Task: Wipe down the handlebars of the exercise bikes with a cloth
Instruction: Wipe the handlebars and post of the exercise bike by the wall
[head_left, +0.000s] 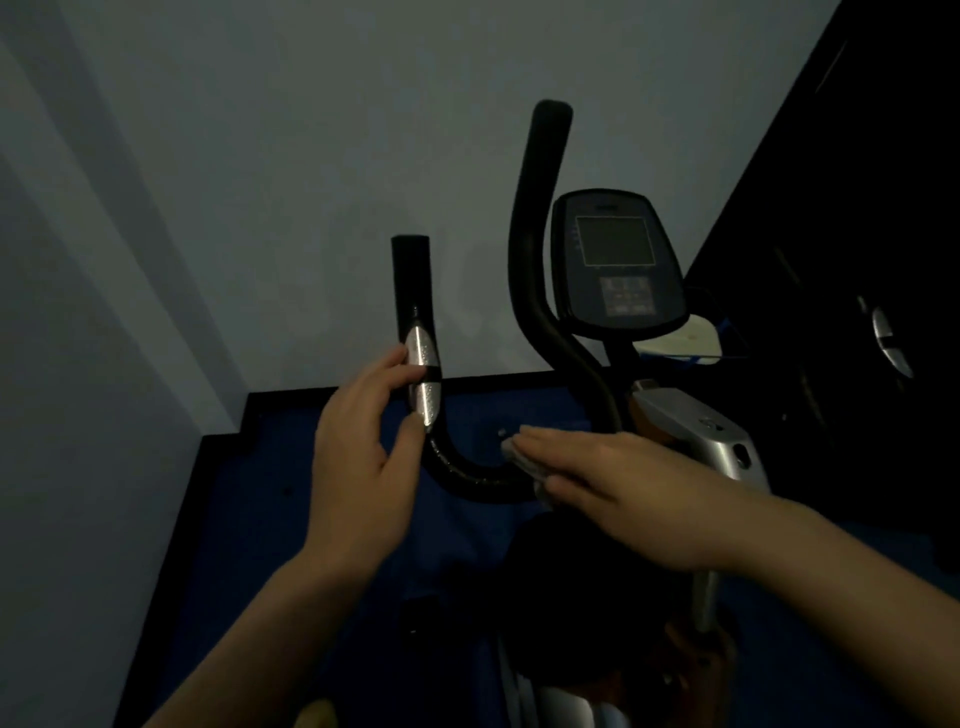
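Wiping is under way on one bike (691, 431), which stands against a pale wall (311, 156) on a blue floor (260, 519), with its console (615, 260) up beside the tall handle (540, 234) on the right. The step in hand, as I judge it, is the low curve of the bar (467, 475), the black U-shaped tube that rises at its left end to a short upright grip with a silver sensor plate (423, 379). That upright part looks not yet wiped, so the next move probably calls for sliding the cloth leftward round the bend and up the grip, keeping pressure on the tube while the other hand steadies it or gets out of the way.

Left hand (363, 457) is beside the upright grip, palm turned toward it, fingers mostly straight and a little spread; fingertips (402, 358) touch the silver plate and the thumb meets its lower tip, a light brace more than a clasp.

Right hand (623, 493) reaches in from the right edge, held flat with fingers straight and together, pressing the cloth (514, 457) down onto the inner end of the curve. Only a small pale fold of cloth shows under the fingers; the rest is hidden by the hand
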